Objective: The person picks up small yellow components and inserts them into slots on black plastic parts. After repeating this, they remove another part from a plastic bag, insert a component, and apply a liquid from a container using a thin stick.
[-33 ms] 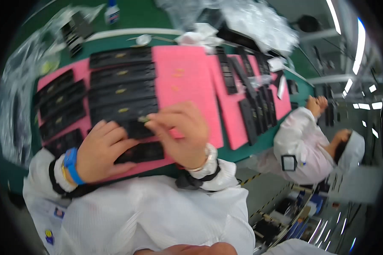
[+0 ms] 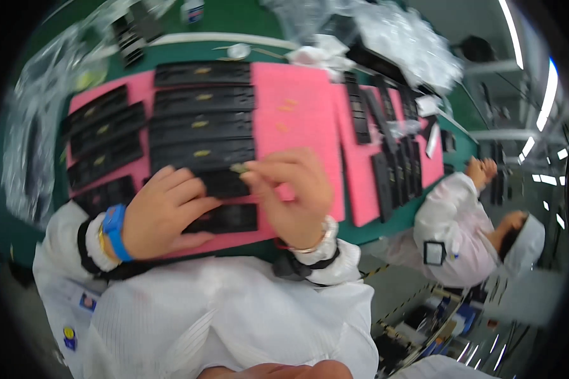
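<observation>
The right hand (image 2: 294, 189) is curled, its fingertips (image 2: 254, 172) pinched shut on a small gold-coloured label (image 2: 239, 168), held just above a black rectangular part (image 2: 224, 184) on the near edge of the pink foam mat (image 2: 297, 120). The left hand (image 2: 164, 211) lies partly open, fingers spread and pressing flat on the same black part and on a second black part (image 2: 227, 218) just nearer; it grips nothing. A blue wristband (image 2: 116, 230) sits on the left wrist, and a pale bracelet (image 2: 316, 237) on the right wrist. Both arms wear white sleeves (image 2: 63, 243) with dark cuffs.

Beyond the hands, a column of four black parts (image 2: 202, 114) lies across the middle of the mat, each carrying a small gold label at its centre. To the left, a second column of black parts (image 2: 101, 136) lies at a slant, also labelled. A few loose gold labels (image 2: 286, 107) rest on the bare pink area to the right of the middle column.

Further right, a second pink mat (image 2: 360, 177) holds narrow black strips (image 2: 392, 164) laid lengthwise. The mats rest on a green table (image 2: 234, 25). Crumpled clear plastic bags (image 2: 392, 38) are heaped at the far right of the table, and more plastic (image 2: 25, 145) lies along the left edge. At the right, a co-worker in a white coat (image 2: 449, 221) stands at the table, hands (image 2: 480, 169) raised near its edge.
</observation>
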